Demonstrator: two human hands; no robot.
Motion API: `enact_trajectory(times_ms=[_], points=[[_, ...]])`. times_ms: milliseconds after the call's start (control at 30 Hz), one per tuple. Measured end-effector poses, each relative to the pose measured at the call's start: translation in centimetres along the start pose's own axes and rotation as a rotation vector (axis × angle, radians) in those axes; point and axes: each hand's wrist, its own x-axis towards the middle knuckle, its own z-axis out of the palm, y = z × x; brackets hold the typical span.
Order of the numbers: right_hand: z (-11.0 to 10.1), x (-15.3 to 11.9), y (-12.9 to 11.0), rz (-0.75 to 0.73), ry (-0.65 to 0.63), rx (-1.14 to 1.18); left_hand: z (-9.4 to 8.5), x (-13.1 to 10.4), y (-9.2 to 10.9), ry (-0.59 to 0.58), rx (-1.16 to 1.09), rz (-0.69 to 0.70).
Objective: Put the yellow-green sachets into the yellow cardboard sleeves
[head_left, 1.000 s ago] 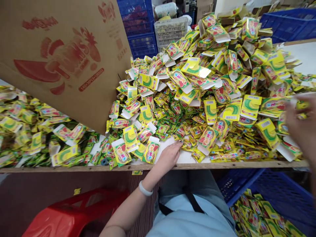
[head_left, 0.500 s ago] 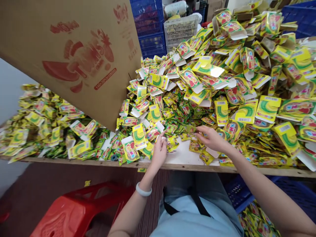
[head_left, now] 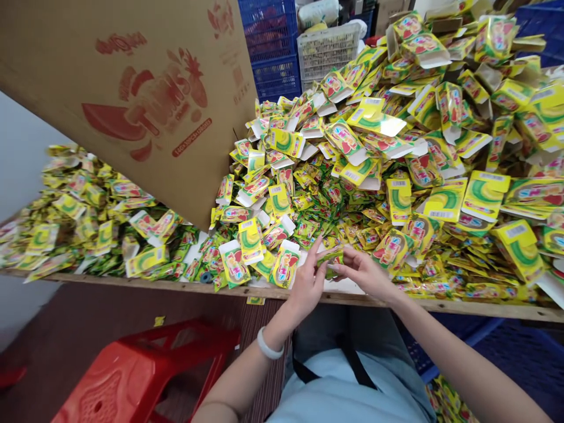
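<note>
My left hand (head_left: 309, 281) and my right hand (head_left: 365, 271) meet just above the front edge of the table. Between their fingertips are small green and yellow candy packets (head_left: 330, 257), partly covered by the fingers; how many I cannot tell. Left of my left hand lies a yellow and green candy box (head_left: 284, 264) with a fruit print. More boxes of this kind, such as a yellow one (head_left: 251, 241), lie beside it. A heap of loose candy packets (head_left: 335, 197) spreads behind my hands.
A large brown carton (head_left: 176, 141) leans over the table at left. Flat and open candy boxes (head_left: 440, 111) pile high at right. The wooden table edge (head_left: 440, 305) runs across the front. A red stool (head_left: 118, 370) stands lower left, and a blue crate (head_left: 506, 364) sits under the table at right.
My left hand has moved right, away from the boxes, and my right hand has come in to meet it at the packets. One box beside my left hand now shows in full.
</note>
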Motion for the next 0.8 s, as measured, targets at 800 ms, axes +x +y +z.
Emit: enact_trajectory(times_ms=[800], points=[[-1.6, -1.3, -7.8, -0.399, 0.412, 0.008, -1.9, 6.0, 1.7, -0.315, -0.273, -0.065]])
